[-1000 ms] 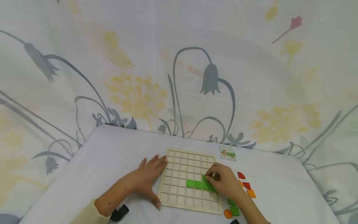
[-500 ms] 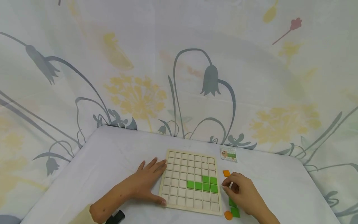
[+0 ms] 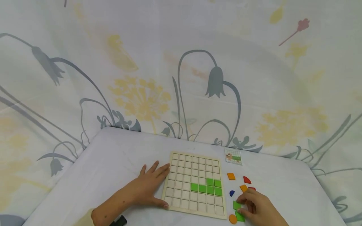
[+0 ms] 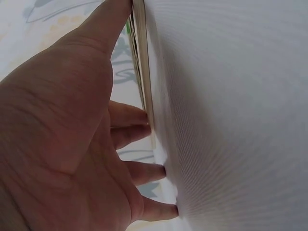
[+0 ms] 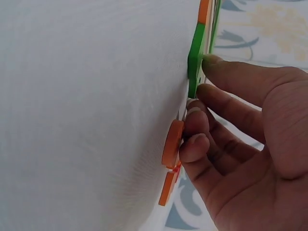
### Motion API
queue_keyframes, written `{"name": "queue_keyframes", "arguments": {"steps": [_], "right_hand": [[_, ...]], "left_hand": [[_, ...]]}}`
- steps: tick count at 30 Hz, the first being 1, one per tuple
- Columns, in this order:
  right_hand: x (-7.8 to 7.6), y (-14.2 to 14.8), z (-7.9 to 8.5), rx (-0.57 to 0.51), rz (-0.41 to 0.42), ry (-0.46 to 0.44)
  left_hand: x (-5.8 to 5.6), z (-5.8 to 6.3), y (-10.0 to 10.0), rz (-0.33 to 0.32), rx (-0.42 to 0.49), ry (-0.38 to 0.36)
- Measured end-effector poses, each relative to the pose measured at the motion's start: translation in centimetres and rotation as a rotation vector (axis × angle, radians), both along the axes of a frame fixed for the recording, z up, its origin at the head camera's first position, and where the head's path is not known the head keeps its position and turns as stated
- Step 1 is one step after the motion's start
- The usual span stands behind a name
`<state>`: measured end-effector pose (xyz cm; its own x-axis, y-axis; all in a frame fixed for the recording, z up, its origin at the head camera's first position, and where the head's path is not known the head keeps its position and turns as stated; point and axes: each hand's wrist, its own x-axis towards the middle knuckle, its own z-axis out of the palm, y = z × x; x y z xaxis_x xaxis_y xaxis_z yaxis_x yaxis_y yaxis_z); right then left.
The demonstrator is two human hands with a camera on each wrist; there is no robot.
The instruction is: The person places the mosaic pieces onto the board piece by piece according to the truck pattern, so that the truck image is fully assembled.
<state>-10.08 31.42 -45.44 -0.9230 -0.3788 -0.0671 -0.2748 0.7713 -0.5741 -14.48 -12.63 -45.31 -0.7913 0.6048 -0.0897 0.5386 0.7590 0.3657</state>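
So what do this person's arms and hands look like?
The left hand and right hand wear no gloves. A cream sleeve ends partway along the left forearm; a black object shows beside it, how attached I cannot tell. No sleeve shows on the right.

I view remotely a pale wooden grid board (image 3: 194,180), lying flat, with six green square tiles (image 3: 210,190) seated in adjoining cells toward its right edge. Beyond that edge I observe two loose green square tiles (image 3: 236,205), the farther one pinched in the right grip (image 3: 260,207).
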Motion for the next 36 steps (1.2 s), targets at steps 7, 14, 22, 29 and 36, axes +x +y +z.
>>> {"name": "queue_keyframes", "arguments": {"steps": [7, 14, 22, 29, 36], "right_hand": [[-0.11, 0.06, -0.06, -0.002, 0.031, -0.048], [-0.24, 0.01, 0.22, -0.013, 0.005, -0.114], [-0.21, -0.48, 0.33, -0.009, -0.035, -0.171], [-0.37, -0.26, 0.40, -0.044, 0.032, -0.167], [-0.54, -0.74, 0.33, -0.125, 0.121, 0.055]], "left_hand": [[0.06, 0.16, 0.09, -0.009, -0.006, 0.010], [-0.03, 0.16, 0.27, 0.003, -0.007, 0.018], [-0.21, 0.20, 0.23, 0.008, -0.005, 0.026], [-0.28, 0.17, 0.22, 0.003, -0.017, 0.043], [-0.24, 0.14, 0.16, 0.001, -0.009, 0.039]]}}
